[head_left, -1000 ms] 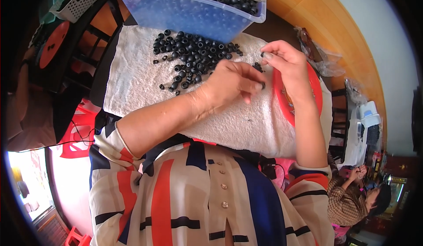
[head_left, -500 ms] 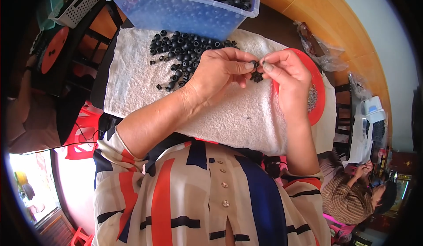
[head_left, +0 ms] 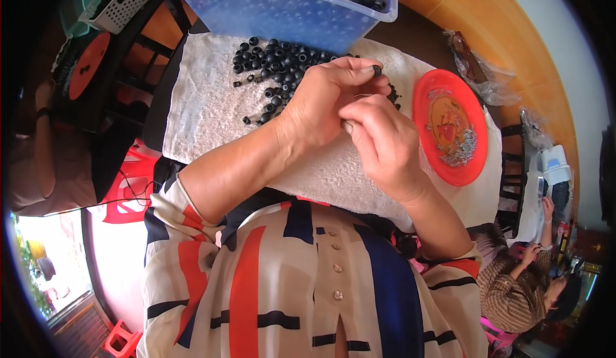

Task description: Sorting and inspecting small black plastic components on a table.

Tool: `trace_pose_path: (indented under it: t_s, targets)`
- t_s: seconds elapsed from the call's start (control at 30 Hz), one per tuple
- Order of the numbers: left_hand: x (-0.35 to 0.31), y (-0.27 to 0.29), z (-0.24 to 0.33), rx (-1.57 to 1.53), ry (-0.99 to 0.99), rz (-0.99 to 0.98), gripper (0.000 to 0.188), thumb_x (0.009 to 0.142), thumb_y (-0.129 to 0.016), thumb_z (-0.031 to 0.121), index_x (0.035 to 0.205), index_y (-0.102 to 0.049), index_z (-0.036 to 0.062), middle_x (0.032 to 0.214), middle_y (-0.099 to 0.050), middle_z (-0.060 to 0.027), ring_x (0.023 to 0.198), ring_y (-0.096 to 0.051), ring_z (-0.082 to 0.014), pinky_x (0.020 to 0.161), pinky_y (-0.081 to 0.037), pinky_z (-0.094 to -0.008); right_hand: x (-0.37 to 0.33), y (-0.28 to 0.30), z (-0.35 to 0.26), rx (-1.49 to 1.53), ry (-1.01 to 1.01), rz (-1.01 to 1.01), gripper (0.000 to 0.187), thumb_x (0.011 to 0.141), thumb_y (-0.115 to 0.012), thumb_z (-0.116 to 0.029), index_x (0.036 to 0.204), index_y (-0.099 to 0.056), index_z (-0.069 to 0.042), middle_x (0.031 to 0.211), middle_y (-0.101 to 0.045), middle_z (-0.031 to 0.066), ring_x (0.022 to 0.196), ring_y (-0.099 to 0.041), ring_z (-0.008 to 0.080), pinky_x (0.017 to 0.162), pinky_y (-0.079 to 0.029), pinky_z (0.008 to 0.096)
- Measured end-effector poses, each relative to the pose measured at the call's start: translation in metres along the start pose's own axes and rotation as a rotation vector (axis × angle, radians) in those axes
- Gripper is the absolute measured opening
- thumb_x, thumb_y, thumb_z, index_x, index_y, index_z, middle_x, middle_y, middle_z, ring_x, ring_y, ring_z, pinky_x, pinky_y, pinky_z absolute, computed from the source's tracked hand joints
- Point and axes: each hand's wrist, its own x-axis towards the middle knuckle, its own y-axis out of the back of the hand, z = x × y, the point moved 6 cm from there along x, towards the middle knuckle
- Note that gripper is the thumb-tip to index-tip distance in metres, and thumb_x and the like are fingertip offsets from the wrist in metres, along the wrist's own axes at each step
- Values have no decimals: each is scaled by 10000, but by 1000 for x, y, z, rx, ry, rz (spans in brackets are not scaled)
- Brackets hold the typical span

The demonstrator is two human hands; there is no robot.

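Over a white towel (head_left: 205,101), my left hand (head_left: 317,98) pinches a small black round piece (head_left: 376,71) between thumb and fingers. My right hand (head_left: 388,143) is closed, its curled fingers close against the left palm. Whatever it grips, if anything, is hidden. Beyond the left hand lies a heap of black hollow ball-shaped parts (head_left: 279,59), with smaller black pieces (head_left: 239,83) at its left edge. Several tiny black parts (head_left: 395,96) show just past the right hand. Right of it sits a red plate (head_left: 431,159) with small silvery bits (head_left: 463,149).
A translucent blue bin (head_left: 276,18) full of black parts stands at the far side. Crumpled clear plastic (head_left: 484,76) lies at the far right. Another person (head_left: 513,297) is seated at the right. At the left are another red plate (head_left: 90,63) and a white basket (head_left: 125,6).
My right hand has drawn back from the left fingertips toward the left palm, with its fingers curled in. More of the red plate is uncovered. The whole view has shifted slightly.
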Motion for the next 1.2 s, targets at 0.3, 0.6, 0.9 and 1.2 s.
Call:
trace_pose_path:
  t_s: [0.3, 0.6, 0.9, 1.2]
  targets:
    - [-2, -6, 5, 19, -87, -20, 173, 931, -543, 73, 1085, -513, 0, 951, -618, -147, 899, -622, -247, 849, -517, -376, -5, -1, 13, 77, -214, 4, 146, 799, -641, 41, 921, -584, -16, 796, -587, 124, 680, -609, 292, 607, -491, 364]
    - [-3, -5, 0, 54, -73, 25, 165, 934, -546, 61, 1073, -551, -27, 936, -614, -140, 884, -617, -235, 826, -516, -362, -13, -1, 15, 107, -230, 19, 122, 838, -622, 38, 946, -595, -13, 833, -599, 114, 710, -611, 241, 634, -485, 320]
    - [-3, -7, -1, 277, -130, -37, 199, 954, -551, 47, 1110, -592, -68, 967, -645, -123, 859, -628, -198, 819, -513, -314, -11, 46, 46, 345, -433, 323, 130, 886, -640, 24, 1015, -644, 19, 914, -641, 23, 830, -596, 84, 742, -488, 223]
    - [-8, -10, -1, 323, -103, -94, 185, 937, -583, 35, 1092, -612, -63, 938, -659, -128, 828, -638, -187, 750, -523, -306, -12, 39, 53, 520, -519, 323, 129, 871, -641, 50, 997, -661, 28, 928, -649, 27, 833, -601, 84, 737, -490, 212]
